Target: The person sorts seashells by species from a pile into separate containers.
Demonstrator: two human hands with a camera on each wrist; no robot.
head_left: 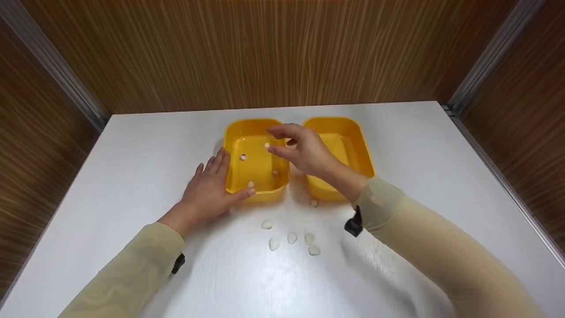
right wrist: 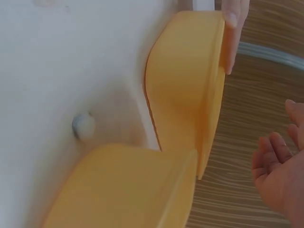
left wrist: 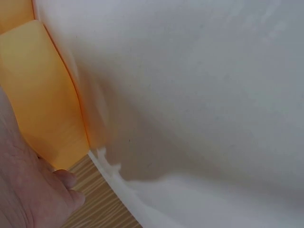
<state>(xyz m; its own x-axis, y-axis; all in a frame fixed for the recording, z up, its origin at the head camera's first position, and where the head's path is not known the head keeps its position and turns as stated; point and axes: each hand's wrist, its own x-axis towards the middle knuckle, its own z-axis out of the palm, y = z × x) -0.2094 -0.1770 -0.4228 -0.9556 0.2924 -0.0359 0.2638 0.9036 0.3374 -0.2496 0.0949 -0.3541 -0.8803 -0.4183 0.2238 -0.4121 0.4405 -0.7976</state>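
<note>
Your left hand point(head_left: 205, 190) is touching the left tub point(head_left: 259, 165), fingers straight; your empty right hand point(head_left: 305, 150) is hovering above, fingers parted.

Smooth plastic, grained wood
The left tub point(head_left: 259, 165) and right tub point(head_left: 339, 143) look like smooth, glossy plastic. The worktop point(head_left: 441, 185) has a soft sheen; the panel point(head_left: 273, 53) beyond its far edge looks like grained wood, the posts point(head_left: 493, 55) by its far corners dull metal, both sleeves point(head_left: 432, 243) matt cloth.

Wood-grain walls point(head_left: 282, 53) around a white table point(head_left: 247, 287) suggest a booth
</note>
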